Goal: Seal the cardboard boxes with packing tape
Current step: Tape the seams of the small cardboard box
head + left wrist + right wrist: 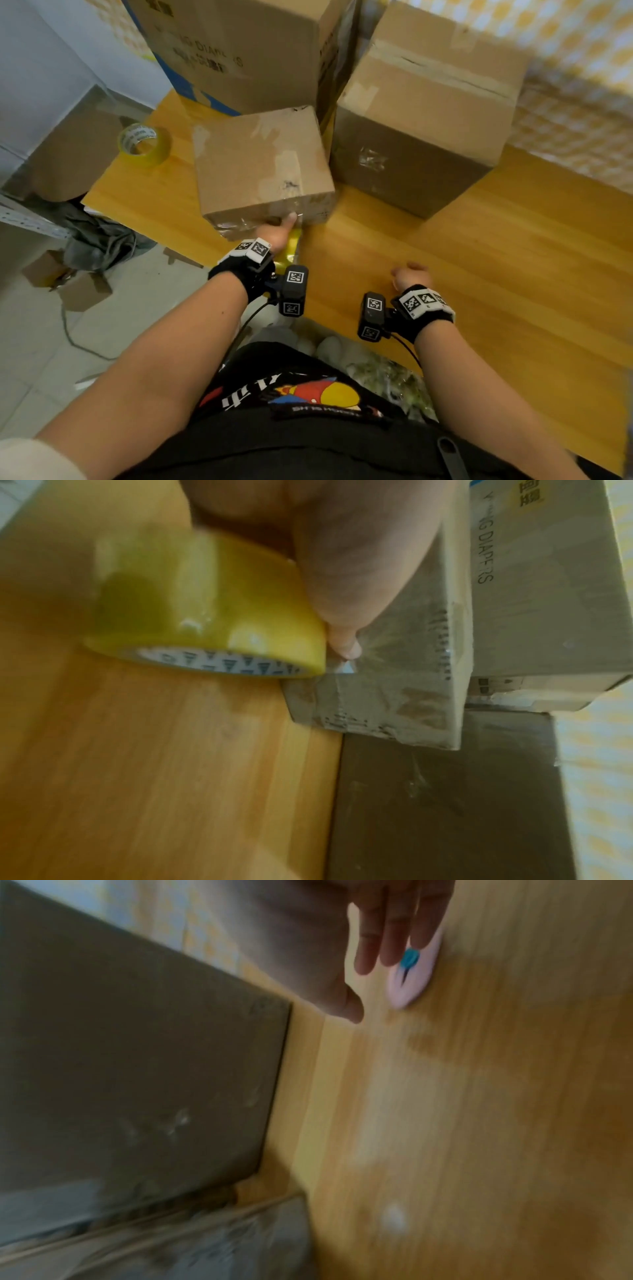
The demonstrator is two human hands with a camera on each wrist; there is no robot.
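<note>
At centre frame, the left hand [282,233] grips a yellow tape roll [205,610], thumb pinning its free end to the small box [260,164] on the surface [479,274], likely anchoring a strip, while the right hand [394,934], fingers straight, reaches a blurred pink cutter [413,980], its blade indistinct.

Soft, even daylight fills the head view; the wooden table [496,260] is bright and warm, with only faint shadows beside the boxes. Wide-angle bending stretches the edges, and the patterned wall [579,68] smears at upper right. The left wrist view is dimmer, with small glare spots on the tape roll [205,610]. The right wrist view is heavily motion-blurred throughout, the large box [137,1069] dark and featureless.
</note>
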